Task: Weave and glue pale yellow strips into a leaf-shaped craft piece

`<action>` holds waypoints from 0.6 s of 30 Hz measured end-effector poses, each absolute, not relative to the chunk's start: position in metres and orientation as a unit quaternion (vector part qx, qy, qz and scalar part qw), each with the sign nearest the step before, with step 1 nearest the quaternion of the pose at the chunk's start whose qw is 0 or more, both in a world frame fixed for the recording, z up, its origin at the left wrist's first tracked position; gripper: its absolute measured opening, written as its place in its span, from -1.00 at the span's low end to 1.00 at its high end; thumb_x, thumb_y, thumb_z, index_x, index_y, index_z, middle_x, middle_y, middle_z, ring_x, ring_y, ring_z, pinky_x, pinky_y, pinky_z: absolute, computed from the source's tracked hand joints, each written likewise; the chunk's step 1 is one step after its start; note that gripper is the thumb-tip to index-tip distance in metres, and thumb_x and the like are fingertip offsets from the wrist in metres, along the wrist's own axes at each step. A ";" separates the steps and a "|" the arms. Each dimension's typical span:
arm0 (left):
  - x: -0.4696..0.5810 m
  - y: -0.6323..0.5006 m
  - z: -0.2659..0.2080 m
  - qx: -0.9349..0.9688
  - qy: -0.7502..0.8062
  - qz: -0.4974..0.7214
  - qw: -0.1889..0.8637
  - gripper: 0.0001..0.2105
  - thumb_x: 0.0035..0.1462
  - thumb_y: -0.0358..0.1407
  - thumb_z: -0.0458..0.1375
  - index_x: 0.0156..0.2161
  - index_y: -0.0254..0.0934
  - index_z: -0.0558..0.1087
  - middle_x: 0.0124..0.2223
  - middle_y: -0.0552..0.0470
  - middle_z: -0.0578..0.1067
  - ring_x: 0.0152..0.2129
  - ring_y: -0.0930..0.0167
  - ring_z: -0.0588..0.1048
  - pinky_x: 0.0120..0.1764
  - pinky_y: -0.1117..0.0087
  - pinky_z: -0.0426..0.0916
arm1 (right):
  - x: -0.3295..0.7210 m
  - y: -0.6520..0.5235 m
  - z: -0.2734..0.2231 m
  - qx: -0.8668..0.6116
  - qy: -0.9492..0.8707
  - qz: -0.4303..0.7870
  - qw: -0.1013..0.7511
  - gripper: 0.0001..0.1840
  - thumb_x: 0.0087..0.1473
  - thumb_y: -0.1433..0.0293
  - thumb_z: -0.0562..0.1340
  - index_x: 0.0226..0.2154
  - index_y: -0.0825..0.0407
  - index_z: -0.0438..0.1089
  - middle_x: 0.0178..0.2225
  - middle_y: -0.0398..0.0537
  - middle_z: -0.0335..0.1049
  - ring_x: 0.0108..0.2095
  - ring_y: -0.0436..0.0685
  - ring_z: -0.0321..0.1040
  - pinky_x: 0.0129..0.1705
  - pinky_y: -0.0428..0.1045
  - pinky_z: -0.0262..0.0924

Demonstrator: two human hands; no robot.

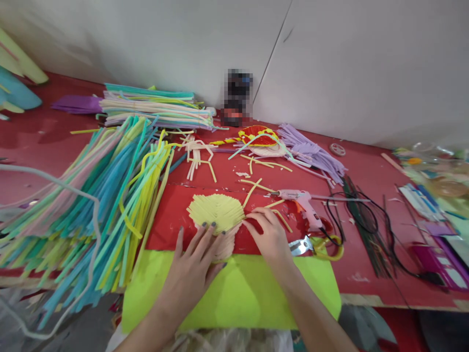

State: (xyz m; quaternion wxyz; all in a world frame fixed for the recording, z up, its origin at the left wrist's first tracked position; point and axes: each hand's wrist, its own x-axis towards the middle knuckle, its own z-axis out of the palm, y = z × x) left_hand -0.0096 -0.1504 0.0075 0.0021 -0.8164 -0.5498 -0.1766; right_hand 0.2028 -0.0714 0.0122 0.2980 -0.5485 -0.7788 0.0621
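Note:
A pale yellow leaf shape [216, 210] made of pipe cleaners laid side by side rests on a red board [166, 220] in front of me. Part of a cream leaf-shaped piece [224, 247] shows beneath it. My left hand [196, 261] lies open with spread fingers on the lower edge of the yellow leaf. At the leaf's right tip, my right hand [269, 234] pinches with thumb and index finger. Loose yellow pipe cleaner pieces [252, 191] lie just beyond. To the right are a pink glue gun [306, 205] and scissors with yellow handles [326, 247].
Bundled coloured pipe cleaners [120, 166] cover the left side, with another stack [154, 105] behind. A purple bundle [311, 149] and a red-yellow woven piece [258, 136] lie at the back. A black cord [390, 239] loops at right. A lime-green sheet [234, 293] borders the front.

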 end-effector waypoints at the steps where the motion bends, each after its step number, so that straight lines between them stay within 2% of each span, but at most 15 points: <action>1: -0.009 -0.151 0.007 -0.816 -0.552 -0.173 0.005 -0.55 0.33 -0.09 -0.05 0.23 -0.16 0.30 0.26 0.00 0.36 0.18 0.21 0.34 0.33 0.00 -0.21 | 0.203 -0.072 0.013 -0.547 -0.781 0.058 0.296 -0.88 0.19 0.35 0.24 -0.26 0.04 0.46 -0.19 0.01 0.43 -0.16 0.13 0.43 0.00 0.06 0.35; 3: -0.008 -0.151 0.008 -0.816 -0.553 -0.169 0.008 -0.56 0.33 -0.09 -0.06 0.23 -0.14 0.31 0.26 0.00 0.36 0.18 0.20 0.33 0.32 0.00 -0.20 | 0.202 -0.076 0.015 -0.545 -0.786 0.041 0.290 -0.86 0.20 0.35 0.23 -0.21 0.04 0.46 -0.16 0.03 0.45 -0.13 0.15 0.44 0.03 0.07 0.35; 6: -0.008 -0.152 0.007 -0.817 -0.552 -0.169 0.013 -0.56 0.34 -0.09 -0.08 0.22 -0.14 0.32 0.26 0.01 0.36 0.18 0.21 0.33 0.32 0.00 -0.20 | 0.198 -0.092 0.018 -0.534 -0.798 0.000 0.278 -0.72 0.22 0.36 0.21 -0.02 0.07 0.41 -0.03 0.11 0.43 -0.01 0.19 0.41 0.08 0.09 0.34; 10: -0.008 -0.152 0.007 -0.819 -0.548 -0.169 0.012 -0.57 0.34 -0.10 -0.09 0.23 -0.14 0.31 0.27 0.01 0.35 0.19 0.21 0.32 0.32 -0.01 -0.17 | 0.190 -0.120 0.018 -0.506 -0.829 -0.011 0.238 -0.51 0.24 0.39 0.18 0.20 0.11 0.23 0.21 0.21 0.23 0.21 0.24 0.21 0.16 0.12 0.28; 14: -0.008 -0.152 0.008 -0.816 -0.551 -0.174 0.009 -0.56 0.33 -0.10 -0.07 0.24 -0.16 0.31 0.26 -0.03 0.35 0.18 0.19 0.33 0.31 -0.02 -0.16 | 0.183 -0.134 0.010 -0.510 -0.837 0.019 0.200 -0.41 0.25 0.34 0.16 0.28 0.13 0.12 0.29 0.22 0.11 0.32 0.27 0.02 0.22 0.18 0.22; 18: -0.008 -0.152 0.009 -0.816 -0.551 -0.172 0.000 -0.56 0.33 -0.11 -0.05 0.25 -0.15 0.30 0.25 -0.03 0.37 0.17 0.19 0.34 0.32 -0.01 -0.18 | 0.182 -0.134 0.004 -0.517 -0.837 0.034 0.179 -0.42 0.26 0.32 0.14 0.30 0.03 0.11 0.36 0.14 -0.04 0.36 0.29 -0.08 0.24 0.22 0.20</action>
